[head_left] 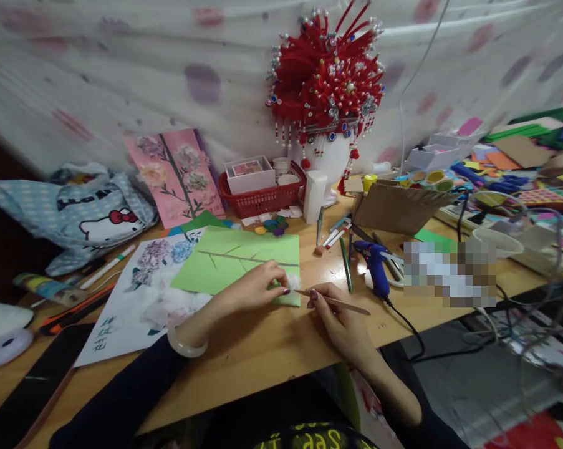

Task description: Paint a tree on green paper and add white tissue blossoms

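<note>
White tissue, loosely heaped (166, 308) on a white sheet (115, 337) at the left, lies just beside the left forearm; a sleeve dragged across it could crumple or scatter the pieces. Further right, a light green sheet (257, 243) lies under the left hand (262, 284). Nothing but that hand seems to hold it, so a sideways push might skew it. The left thumb and fingers are pinched at a small white tuft (292, 280), which sits over the green sheet's right end, by the lower part of the drawn branch (244, 256). Squeezing too hard could flatten the tuft, and if any glue is on it, it may cling to a fingertip; whether glue is there cannot be told. The right hand (341, 321), near the right edge of the sheet, pinches a thin flat stick (353, 306); a careless jab of its tip could tear the tuft. Farther right, the blue glue gun (377, 268) would be a burn risk if hot, should the right hand swing that way.

The green sheet's long axis runs left to right, its branch slanting slightly nearer toward the right. The stick's tip points left and slightly far, its other end right and near.
</note>
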The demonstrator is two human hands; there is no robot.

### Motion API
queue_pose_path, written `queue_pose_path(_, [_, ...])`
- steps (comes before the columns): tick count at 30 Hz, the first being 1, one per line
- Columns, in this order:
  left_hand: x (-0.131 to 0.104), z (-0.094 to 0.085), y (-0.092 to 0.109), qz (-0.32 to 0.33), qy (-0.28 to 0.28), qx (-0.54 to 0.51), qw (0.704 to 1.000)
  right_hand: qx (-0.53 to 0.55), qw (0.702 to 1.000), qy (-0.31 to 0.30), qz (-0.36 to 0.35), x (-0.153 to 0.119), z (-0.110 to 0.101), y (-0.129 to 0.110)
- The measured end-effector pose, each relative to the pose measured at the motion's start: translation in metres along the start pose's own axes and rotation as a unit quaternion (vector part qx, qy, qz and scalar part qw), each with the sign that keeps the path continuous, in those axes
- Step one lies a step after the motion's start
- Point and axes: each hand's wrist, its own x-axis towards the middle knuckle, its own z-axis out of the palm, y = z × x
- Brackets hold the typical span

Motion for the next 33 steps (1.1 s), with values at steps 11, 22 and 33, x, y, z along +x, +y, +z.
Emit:
queue_pose_path(11, [0.002,0.002,-0.005,0.007,0.02,0.014,1.0,-0.022,0.999,0.023,-0.003,-0.001,0.001,-0.002])
queue_pose_path(22, [0.001,0.003,-0.017,0.005,0.061,0.013,0.998,-0.069,0.996,-0.049,-0.005,0.004,0.005,-0.006])
queue_pose_path(33, [-0.004,0.004,-0.032,-0.091,-0.062,0.102,0.989,-0.116,0.991,-0.057,-0.035,0.004,0.01,-0.006])
